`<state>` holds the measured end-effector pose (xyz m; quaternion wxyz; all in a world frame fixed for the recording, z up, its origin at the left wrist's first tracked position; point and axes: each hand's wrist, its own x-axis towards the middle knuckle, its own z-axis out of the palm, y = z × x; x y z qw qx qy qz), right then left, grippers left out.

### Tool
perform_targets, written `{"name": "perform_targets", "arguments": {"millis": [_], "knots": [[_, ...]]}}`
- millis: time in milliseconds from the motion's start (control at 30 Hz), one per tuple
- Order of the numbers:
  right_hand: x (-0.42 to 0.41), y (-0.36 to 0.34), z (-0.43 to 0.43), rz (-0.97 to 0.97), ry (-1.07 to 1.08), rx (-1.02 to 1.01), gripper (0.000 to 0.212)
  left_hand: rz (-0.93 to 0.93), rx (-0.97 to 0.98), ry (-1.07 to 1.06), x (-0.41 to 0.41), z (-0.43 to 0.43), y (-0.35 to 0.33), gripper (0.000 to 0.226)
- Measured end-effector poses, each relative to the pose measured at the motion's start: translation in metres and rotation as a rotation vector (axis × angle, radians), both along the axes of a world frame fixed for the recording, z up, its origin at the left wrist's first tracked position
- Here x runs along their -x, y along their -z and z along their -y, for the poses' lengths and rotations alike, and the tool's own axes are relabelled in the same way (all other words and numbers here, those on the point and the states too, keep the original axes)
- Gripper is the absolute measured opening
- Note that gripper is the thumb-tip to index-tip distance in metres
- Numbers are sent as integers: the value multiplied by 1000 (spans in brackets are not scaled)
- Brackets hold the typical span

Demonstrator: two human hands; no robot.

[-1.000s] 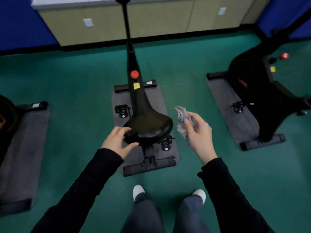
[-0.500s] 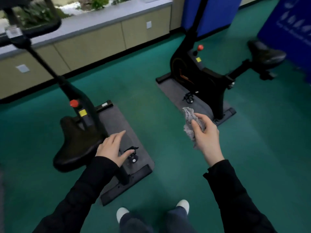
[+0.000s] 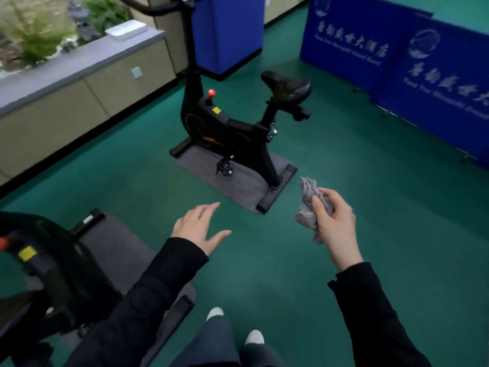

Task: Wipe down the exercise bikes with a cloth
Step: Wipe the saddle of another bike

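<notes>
Grey and crumpled, the cloth (image 3: 308, 207) sits bunched in the right hand (image 3: 334, 223), whose fingers curl round it in mid-air, touching no bike. The left hand (image 3: 198, 229) hangs beside it, fingers spread wide and holding nothing. A second ago that hand rested on the bike straight ahead. Now that near bike (image 3: 53, 274) has slid down to the left of the left hand. A second exercise bike (image 3: 232, 128) on its grey mat (image 3: 238, 181) stands ahead of both hands, well apart from the cloth. I judge the person is done with the first bike and turning to the next, whose saddle (image 3: 287, 86) lies beyond the right hand. Each bike carries a red knob (image 3: 211, 93) and a small yellow label (image 3: 216, 110), with no legible text. Beyond the right hand, blue banners (image 3: 397, 54) bear a round emblem, white Chinese characters and a Latin line beneath, too blurred to read.
</notes>
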<state>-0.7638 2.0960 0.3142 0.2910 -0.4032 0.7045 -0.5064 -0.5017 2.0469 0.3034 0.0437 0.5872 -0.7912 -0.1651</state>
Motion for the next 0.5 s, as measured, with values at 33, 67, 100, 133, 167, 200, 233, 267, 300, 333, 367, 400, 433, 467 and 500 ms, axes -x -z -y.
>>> {"name": "perform_targets", "arguments": {"millis": [33,67,100,133,167,200,233,267,300,333,367,400,433,467,500], "knots": [[13,3,-1,-3,30,-11,14,7,1,25,12,9,1,70],[25,5,-2,-7,56,-23,14,14,3,48,24,18,1,70],[34,7,-2,-16,74,-33,14,20,2,70,34,25,2,70],[45,9,0,-26,94,-42,13,25,-4,97,48,35,5,70],[54,11,2,-35,111,-51,13,26,-11,121,61,44,7,70],[65,12,7,-47,127,-58,13,21,-20,142,76,55,11,70],[75,13,13,-60,139,-65,12,13,-26,161,91,65,14,70],[82,13,21,-73,149,-71,12,1,-27,179,104,75,17,70],[93,14,32,-87,159,-76,13,-14,-26,198,119,88,22,69],[101,13,44,-100,168,-79,14,-27,-23,216,133,101,26,69],[111,14,59,-111,174,-81,15,-44,-23,231,148,116,31,69],[119,13,73,-117,175,-82,16,-55,-27,240,161,131,35,69],[126,13,87,-123,168,-83,16,-59,-33,247,172,144,38,69],[135,12,104,-126,157,-94,15,-55,-46,247,185,162,41,69],[141,11,121,-129,138,-110,15,-43,-55,246,195,178,44,69]]}}
